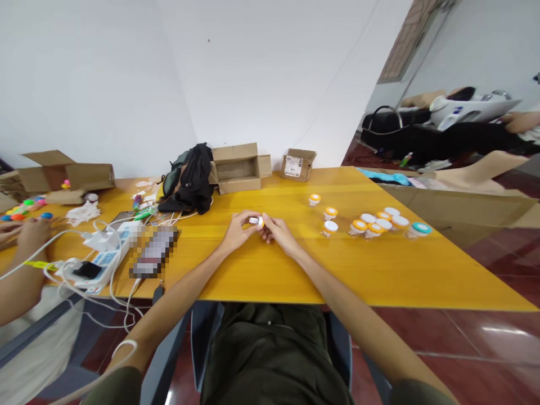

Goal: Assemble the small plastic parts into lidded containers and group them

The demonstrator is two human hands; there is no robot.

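Observation:
My left hand (pixel 238 232) is closed around the clear body of a small jar (pixel 253 220) held over the table in front of me. The fingers of my right hand (pixel 279 234) are closed on the lid end of the same jar, a lid with white and orange on it. The jar lies on its side between both hands, partly hidden by fingers. To the right of my hands stand several more small clear jars with lids: an orange-rimmed one (pixel 314 198), a white-lidded one (pixel 331 226), and a teal-rimmed one (pixel 421 228) at the far right of the group.
Open cardboard boxes (pixel 238 184) and a black bag (pixel 198 183) stand along the wall. A phone (pixel 154 253), a power strip (pixel 110 256) and tangled white cables lie to the left. Another person's hands (pixel 34 233) are at the far left, near colourful balls (pixel 28 203).

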